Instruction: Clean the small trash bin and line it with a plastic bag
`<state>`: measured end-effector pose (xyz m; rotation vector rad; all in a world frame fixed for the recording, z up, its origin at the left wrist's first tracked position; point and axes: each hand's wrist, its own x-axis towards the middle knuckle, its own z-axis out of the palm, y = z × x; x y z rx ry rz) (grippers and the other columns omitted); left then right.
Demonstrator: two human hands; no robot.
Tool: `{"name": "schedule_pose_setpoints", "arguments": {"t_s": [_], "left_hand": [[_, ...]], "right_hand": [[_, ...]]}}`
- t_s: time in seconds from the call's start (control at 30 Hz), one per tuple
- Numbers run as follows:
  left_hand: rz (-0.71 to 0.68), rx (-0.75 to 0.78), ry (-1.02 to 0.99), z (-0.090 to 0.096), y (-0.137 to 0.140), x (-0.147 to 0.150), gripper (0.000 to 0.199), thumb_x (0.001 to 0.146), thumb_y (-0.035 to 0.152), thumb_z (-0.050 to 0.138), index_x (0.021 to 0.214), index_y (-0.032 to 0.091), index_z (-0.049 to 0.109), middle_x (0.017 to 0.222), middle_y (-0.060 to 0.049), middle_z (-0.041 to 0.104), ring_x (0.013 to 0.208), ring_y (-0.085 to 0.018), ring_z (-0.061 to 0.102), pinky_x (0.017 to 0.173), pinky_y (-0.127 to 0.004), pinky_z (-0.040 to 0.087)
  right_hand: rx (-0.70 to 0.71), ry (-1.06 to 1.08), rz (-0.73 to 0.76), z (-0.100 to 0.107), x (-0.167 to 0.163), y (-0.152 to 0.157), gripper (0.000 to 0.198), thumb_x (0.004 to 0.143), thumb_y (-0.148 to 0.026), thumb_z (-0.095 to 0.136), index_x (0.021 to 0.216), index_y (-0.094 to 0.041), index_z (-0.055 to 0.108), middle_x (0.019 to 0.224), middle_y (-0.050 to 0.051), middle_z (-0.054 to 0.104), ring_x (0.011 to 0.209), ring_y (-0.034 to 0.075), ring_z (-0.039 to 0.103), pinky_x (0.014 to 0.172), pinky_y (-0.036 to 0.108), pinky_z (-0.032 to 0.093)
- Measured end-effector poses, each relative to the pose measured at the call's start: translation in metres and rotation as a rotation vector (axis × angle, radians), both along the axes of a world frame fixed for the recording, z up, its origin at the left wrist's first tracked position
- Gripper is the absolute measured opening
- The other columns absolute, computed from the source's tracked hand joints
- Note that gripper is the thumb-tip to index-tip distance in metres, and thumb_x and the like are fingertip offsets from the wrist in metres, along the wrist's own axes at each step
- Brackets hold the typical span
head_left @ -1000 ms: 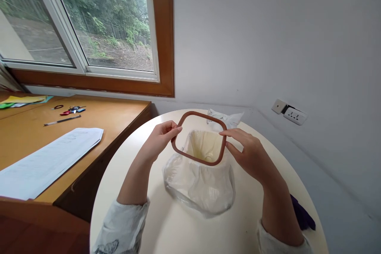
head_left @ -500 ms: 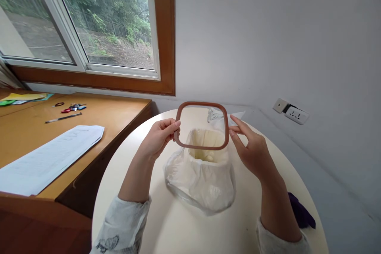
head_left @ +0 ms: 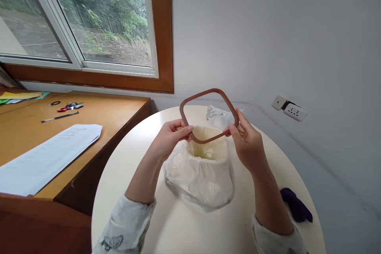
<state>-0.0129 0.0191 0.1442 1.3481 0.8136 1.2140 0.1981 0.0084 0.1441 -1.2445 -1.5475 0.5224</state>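
Note:
A brown, rounded-square rim [head_left: 214, 90], open in the middle, is held up in front of me and tilted, its right side higher. My left hand [head_left: 172, 138] pinches its lower left corner between thumb and fingers. At its lower right corner, my right hand [head_left: 246, 139] grips it with thumb and fingers. Below and behind the rim stands a small bin lined with a white plastic bag [head_left: 208, 178]. The bag is folded over the bin's edge and hangs loosely around its outside. Its cream inside shows through the top opening.
All this is above a round white table [head_left: 125, 190]. A crumpled clear plastic bag [head_left: 218, 114] lies at its back, and a dark purple cloth [head_left: 297, 205] near its right edge. On the wooden desk [head_left: 119, 107] at left are papers [head_left: 53, 156], a pen [head_left: 59, 117] and keys [head_left: 71, 106].
The rim has been lifted a little and turned, its right side going up. My right hand has gone from touching it with spread fingers to gripping its corner.

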Motion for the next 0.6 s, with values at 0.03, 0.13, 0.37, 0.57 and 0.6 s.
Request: {"name": "schedule_pose_setpoints", "arguments": {"t_s": [0.03,0.13,0.37,0.57,0.6], "left_hand": [[-0.025,-0.009,0.015,0.0,0.0,0.001,0.022,0.077,0.03,0.064,0.066,0.012,0.058,0.063,-0.001,0.057,0.061,-0.009,0.051,0.064,-0.025,0.042],[-0.106,-0.037,0.079,0.001,-0.001,0.002,0.028,0.08,0.035,0.058,0.067,0.01,0.061,0.065,-0.004,0.06,0.061,-0.011,0.054,0.065,-0.027,0.043],[-0.03,-0.03,0.076,0.003,-0.002,-0.001,0.023,0.082,0.034,0.056,0.07,0.014,0.053,0.064,-0.001,0.057,0.056,-0.009,0.05,0.057,-0.024,0.04],[0.076,-0.044,0.163,0.004,-0.002,-0.007,0.018,0.079,0.033,0.059,0.084,0.02,0.047,0.058,0.004,0.054,0.049,-0.007,0.043,0.05,-0.02,0.034],[0.083,-0.048,0.193,0.004,-0.002,-0.007,0.019,0.079,0.033,0.06,0.087,0.02,0.047,0.057,0.004,0.054,0.048,-0.007,0.042,0.049,-0.02,0.032]], "right_hand": [[0.004,0.031,-0.015,0.0,0.001,0.001,0.058,0.085,-0.039,0.046,0.138,-0.018,0.033,0.078,0.001,0.06,0.072,0.014,0.056,0.069,0.028,0.046],[0.008,0.107,-0.037,-0.001,0.006,0.006,0.053,0.084,-0.038,0.046,0.133,-0.017,0.041,0.072,-0.001,0.054,0.063,0.012,0.051,0.062,0.026,0.045],[-0.017,0.113,-0.033,-0.006,0.016,0.014,0.048,0.084,-0.037,0.044,0.128,-0.017,0.048,0.068,0.0,0.051,0.06,0.011,0.045,0.057,0.025,0.042],[-0.074,0.061,0.006,-0.011,0.019,0.018,0.048,0.084,-0.039,0.043,0.126,-0.017,0.051,0.068,0.0,0.05,0.061,0.012,0.045,0.06,0.027,0.043],[-0.081,0.058,0.014,-0.012,0.019,0.02,0.049,0.084,-0.04,0.043,0.126,-0.016,0.051,0.068,0.0,0.05,0.061,0.012,0.045,0.061,0.027,0.043]]}}
